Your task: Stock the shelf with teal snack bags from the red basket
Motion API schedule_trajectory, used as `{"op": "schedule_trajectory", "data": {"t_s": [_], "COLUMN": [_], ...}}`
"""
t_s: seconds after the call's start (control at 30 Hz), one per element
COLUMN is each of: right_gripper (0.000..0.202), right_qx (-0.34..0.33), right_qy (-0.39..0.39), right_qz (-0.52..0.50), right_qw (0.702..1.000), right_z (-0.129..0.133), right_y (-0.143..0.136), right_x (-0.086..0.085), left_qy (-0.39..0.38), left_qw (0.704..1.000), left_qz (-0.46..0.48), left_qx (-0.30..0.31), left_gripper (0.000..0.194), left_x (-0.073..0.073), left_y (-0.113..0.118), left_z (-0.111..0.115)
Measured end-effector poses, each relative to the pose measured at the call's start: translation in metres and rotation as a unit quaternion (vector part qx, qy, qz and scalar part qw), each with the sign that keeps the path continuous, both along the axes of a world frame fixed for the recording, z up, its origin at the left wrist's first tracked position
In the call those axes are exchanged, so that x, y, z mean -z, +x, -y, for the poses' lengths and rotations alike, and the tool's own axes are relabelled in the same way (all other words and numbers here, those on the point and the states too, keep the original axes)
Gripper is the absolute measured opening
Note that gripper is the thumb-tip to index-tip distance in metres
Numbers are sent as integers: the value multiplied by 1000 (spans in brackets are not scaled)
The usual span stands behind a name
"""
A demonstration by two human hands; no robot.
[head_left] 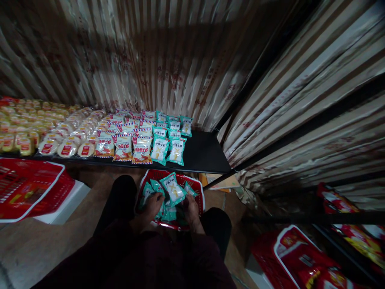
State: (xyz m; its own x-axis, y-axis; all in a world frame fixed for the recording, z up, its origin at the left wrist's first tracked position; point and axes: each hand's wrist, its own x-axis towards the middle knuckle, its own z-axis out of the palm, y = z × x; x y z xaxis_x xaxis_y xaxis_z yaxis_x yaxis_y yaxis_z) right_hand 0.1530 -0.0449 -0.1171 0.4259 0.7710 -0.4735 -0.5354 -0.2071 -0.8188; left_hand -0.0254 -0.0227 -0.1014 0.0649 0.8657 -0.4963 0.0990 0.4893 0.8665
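Note:
A red basket (202, 185) with a white rim stands between my knees, with several teal-and-white snack bags inside. One snack bag (173, 189) is raised above the others, tilted, its printed front facing up. My right hand (191, 206) grips it at its lower right corner. Over the basket's left side, my left hand (154, 204) has its fingers curled in among the teal bags, close to the raised bag's left edge. Whether a bag is pinched in those fingers is hidden. Matching teal bags (176, 151) stand in rows on the black shelf (206, 154) ahead.
Left of the teal bags, the shelf carries rows of red-and-white snack bags (123, 147), round wrapped cakes (66, 147) and small yellow packs (26, 145). Another red basket (45, 182) sits at left on a white box (67, 204). A third basket (279, 245) is at lower right, near a dark metal frame (288, 218).

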Motion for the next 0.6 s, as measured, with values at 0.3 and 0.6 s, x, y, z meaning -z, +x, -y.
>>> {"op": "schedule_trajectory", "data": {"t_s": [0.3,0.6], "right_gripper": [23,36], "right_qx": [-50,-85], "right_qy": [-27,-9], "right_qz": [-76,102], "right_qw": [995,991], "right_z": [12,-8], "right_y": [-14,-8], "right_x": [-5,-22], "left_qy": [-148,-59], "left_qw": [963,979], "left_qz": [192,179], "left_qx": [-120,-76], "left_gripper": [29,30], "left_x": [-23,-21], "left_y": [16,9], "left_z": [-7,-26]}}
